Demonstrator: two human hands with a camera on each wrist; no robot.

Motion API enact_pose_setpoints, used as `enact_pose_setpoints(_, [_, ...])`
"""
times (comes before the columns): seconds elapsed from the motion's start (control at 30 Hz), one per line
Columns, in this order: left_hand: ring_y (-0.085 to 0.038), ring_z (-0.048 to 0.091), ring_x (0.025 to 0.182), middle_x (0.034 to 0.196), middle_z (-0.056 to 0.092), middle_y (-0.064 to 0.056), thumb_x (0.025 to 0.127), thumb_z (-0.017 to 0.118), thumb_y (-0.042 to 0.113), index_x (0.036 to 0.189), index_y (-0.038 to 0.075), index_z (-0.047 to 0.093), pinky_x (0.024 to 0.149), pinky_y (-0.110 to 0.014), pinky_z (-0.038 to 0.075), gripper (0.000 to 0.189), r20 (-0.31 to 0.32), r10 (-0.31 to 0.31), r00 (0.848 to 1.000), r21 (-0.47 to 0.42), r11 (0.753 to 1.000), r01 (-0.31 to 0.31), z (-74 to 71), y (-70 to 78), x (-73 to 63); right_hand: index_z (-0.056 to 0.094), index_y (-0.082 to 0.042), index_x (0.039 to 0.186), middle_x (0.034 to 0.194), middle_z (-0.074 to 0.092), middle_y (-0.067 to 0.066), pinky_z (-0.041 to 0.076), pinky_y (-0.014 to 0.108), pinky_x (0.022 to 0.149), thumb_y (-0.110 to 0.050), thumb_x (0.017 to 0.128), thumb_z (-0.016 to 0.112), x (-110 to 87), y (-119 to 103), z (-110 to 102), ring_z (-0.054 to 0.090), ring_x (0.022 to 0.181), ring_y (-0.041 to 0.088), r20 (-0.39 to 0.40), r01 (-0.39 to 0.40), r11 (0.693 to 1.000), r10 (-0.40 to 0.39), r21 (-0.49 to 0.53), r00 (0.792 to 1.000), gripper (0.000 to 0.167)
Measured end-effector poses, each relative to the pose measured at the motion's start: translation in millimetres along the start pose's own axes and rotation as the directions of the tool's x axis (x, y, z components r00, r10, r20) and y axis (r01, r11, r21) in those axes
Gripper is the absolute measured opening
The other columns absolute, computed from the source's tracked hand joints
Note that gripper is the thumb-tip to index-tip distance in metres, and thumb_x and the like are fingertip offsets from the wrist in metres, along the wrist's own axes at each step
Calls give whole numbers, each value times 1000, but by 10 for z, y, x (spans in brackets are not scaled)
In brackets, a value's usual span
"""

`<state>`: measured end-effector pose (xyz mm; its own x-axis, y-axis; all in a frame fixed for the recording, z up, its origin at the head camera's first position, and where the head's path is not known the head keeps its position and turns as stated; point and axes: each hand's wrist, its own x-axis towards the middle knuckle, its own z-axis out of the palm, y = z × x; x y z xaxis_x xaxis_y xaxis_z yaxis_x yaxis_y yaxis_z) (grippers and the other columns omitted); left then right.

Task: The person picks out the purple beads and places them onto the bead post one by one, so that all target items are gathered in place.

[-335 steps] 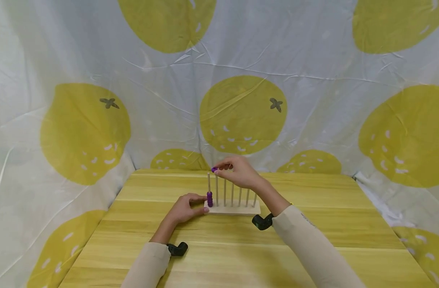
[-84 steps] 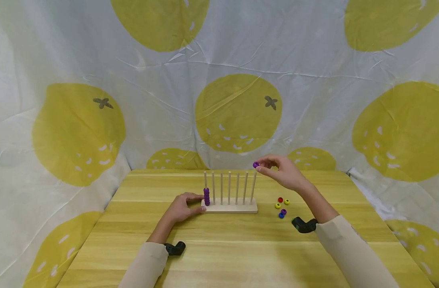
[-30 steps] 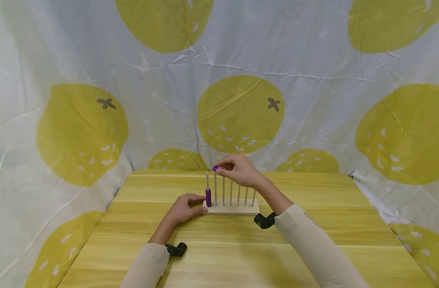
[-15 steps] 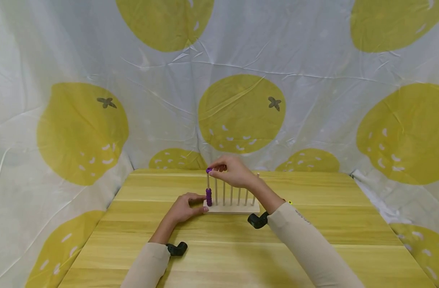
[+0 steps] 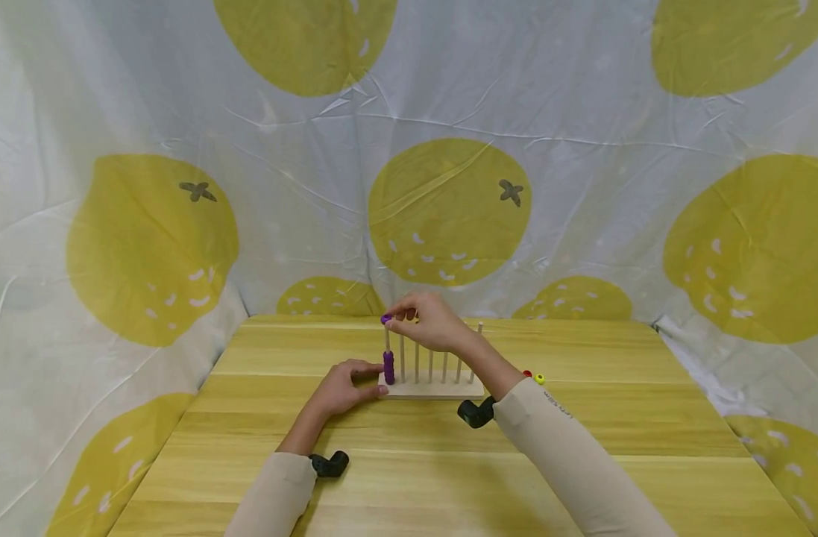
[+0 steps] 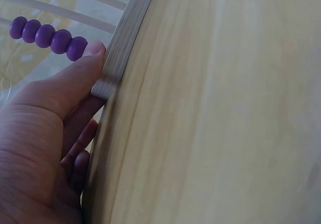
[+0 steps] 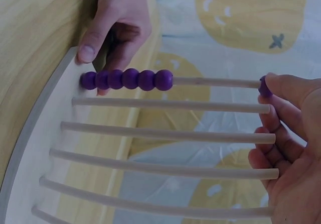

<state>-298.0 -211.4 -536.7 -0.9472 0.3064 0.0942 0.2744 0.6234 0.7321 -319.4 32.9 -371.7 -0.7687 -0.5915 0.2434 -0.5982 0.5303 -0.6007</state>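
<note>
A wooden rack with a pale base (image 5: 432, 388) and a row of upright pegs stands on the table. My left hand (image 5: 342, 389) grips the left end of the base, thumb in front and fingers behind. Several purple beads (image 7: 130, 78) are stacked at the bottom of the leftmost peg. My right hand (image 5: 430, 322) pinches another purple bead (image 5: 385, 319) between thumb and forefinger. In the right wrist view, that bead sits right at the tip of the leftmost peg (image 7: 215, 82). The other pegs carry no beads.
Right of the rack, a red bead (image 5: 527, 374) and a yellow bead (image 5: 539, 379) show beside my right sleeve (image 5: 570, 447), which hides the table behind it. A curtain with large yellow fruit (image 5: 449, 212) hangs behind the wooden table (image 5: 395, 477).
My right hand has carried the purple bead leftward from the rack's right side to the leftmost peg's tip. The stack is taller than in the oldest frame. My left hand keeps its hold.
</note>
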Motion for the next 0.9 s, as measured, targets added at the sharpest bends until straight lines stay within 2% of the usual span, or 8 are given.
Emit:
enact_pose_setpoints(0.23, [-31,61,130,131,71,-1,85,82,49,127,27,74,111,-56,46,48,-1,7,1000,-7,1000,-7,3,12,6,79,-14,116,98,69,-3,53,31,84,-30,100,70,-14,3,-6,60,95,15,-4,-6,1000,6,5,1000,25])
enact_pose_setpoints(0.53, [-30,60,131,132,71,-1,85,83,50,128,28,74,113,-56,45,49,4,-16,1000,-11,1000,16,-2,27,-2,77,-11,120,100,70,-2,53,31,86,-30,100,70,-34,46,-33,61,95,15,-8,0,999,0,49,1000,29])
enact_pose_setpoints(0.77, [-32,59,132,133,70,-3,85,83,49,128,29,74,113,-57,45,49,-7,-12,1000,-13,1000,12,-4,27,-9,76,-13,122,106,72,0,55,32,91,-28,100,70,-113,76,-133,63,98,13,-28,17,997,-15,71,999,28])
enact_pose_setpoints(0.9, [-32,59,132,132,70,-3,85,83,48,128,29,74,113,-57,45,48,-5,-10,1000,-19,1000,10,-5,41,-11,76,-12,123,108,73,1,56,37,93,-28,100,69,-207,90,-227,64,99,14,-36,15,997,-12,79,999,28])
